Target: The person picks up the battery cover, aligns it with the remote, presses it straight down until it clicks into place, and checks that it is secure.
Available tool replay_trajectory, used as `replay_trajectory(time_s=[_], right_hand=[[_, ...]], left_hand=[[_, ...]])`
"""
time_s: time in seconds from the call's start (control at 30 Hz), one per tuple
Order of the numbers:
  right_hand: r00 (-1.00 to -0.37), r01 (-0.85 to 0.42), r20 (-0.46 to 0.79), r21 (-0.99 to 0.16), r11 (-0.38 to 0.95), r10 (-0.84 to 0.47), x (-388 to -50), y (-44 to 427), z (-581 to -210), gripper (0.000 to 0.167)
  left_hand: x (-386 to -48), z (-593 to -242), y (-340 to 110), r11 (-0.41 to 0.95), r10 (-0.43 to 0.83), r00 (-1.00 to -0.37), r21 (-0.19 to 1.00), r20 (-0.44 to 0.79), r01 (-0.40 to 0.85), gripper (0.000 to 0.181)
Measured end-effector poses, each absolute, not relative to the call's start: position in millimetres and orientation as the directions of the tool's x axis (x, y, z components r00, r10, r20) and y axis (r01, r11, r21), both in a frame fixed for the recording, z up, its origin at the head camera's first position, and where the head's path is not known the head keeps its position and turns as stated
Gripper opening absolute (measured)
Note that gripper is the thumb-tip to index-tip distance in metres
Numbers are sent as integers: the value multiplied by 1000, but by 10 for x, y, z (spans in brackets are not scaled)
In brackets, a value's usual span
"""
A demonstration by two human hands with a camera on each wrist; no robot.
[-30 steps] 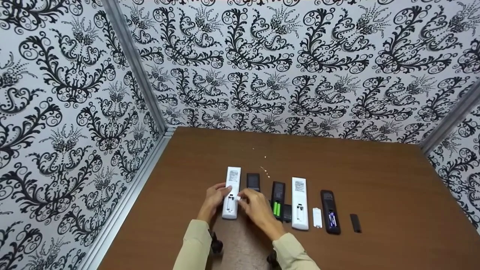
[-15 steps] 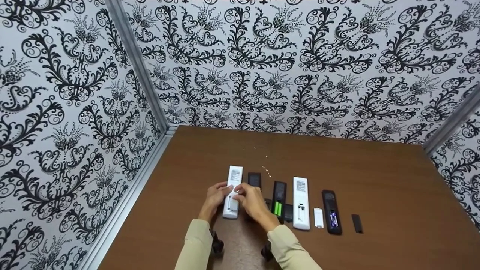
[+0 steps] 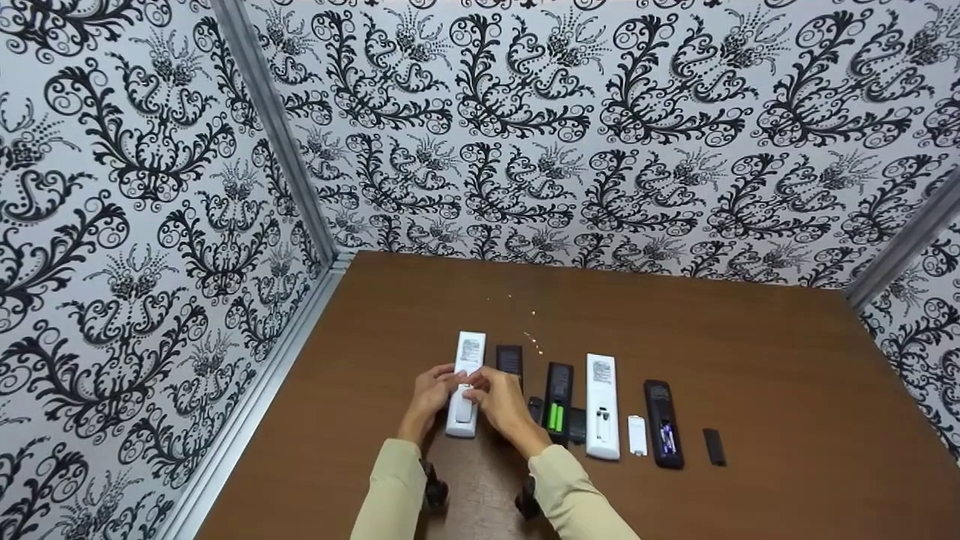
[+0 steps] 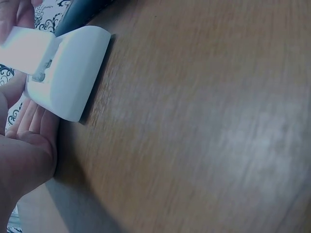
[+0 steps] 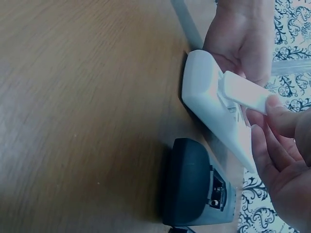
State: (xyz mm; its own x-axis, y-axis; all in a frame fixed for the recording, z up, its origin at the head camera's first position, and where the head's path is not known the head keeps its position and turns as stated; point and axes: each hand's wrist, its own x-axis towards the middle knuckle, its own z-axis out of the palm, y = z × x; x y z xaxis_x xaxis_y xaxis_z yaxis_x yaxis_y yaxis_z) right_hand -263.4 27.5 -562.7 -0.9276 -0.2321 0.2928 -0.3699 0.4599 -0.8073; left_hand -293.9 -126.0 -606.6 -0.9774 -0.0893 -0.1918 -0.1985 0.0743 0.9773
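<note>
A white remote control (image 3: 470, 349) lies face down on the table. My left hand (image 3: 430, 396) grips its left side, with the thumb on its back. A white battery cover (image 5: 245, 91) is pinched between the thumb and fingers of my right hand (image 3: 501, 405). In the right wrist view the cover sits tilted over the battery compartment, its lower end close to the remote and its upper end raised. A battery end (image 4: 39, 76) shows in the gap under the cover in the left wrist view. The cover hides the rest of the compartment.
Right of my hands lie a dark remote (image 3: 509, 360), a black remote with green batteries (image 3: 555, 417), a second white remote (image 3: 601, 442), a loose white cover (image 3: 637, 435), a black remote with blue batteries (image 3: 664, 397) and a dark cover (image 3: 714, 447). Pale specks (image 3: 534, 343) dot the table.
My right hand has brought the white cover from the remote's right side to over the battery compartment, turning it flatter. My left hand keeps its grip on the remote.
</note>
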Motion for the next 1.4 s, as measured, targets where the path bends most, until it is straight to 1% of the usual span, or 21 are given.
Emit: replay_trajectory(time_s=[0.33, 0.57, 0.87, 1.0, 1.1, 1.3, 1.4], right_hand=[[-946, -317, 244, -834, 452, -213, -2661, 256, -5700, 10], [-951, -299, 224, -833, 466, -211, -2658, 211, -5749, 10], [-938, -346, 302, -768, 539, -172, -2634, 172, -5831, 17], [-942, -331, 304, -774, 539, -143, -2614, 144, -5864, 17], [-953, -294, 285, -787, 542, -102, -2593, 109, -5879, 24], [-976, -196, 218, -828, 525, -19, -2576, 48, -5856, 54], [-986, -143, 166, -839, 525, -3, -2581, 44, -5834, 59]], left_hand=[[-2931, -6082, -1263, 57, -88, -975, 976, -203, -208, 50], [-2936, -6095, -1261, 83, -98, -975, 975, -200, -208, 48], [-2934, -6072, -1247, 107, -102, -980, 977, -173, -184, 44], [-2928, -6069, -1252, 126, -98, -982, 977, -163, -175, 43], [-2930, -6065, -1253, 136, -105, -979, 973, -176, -189, 44], [-2942, -6062, -1255, 140, -116, -971, 965, -208, -223, 46], [-2941, -6074, -1257, 135, -113, -968, 962, -225, -239, 46]])
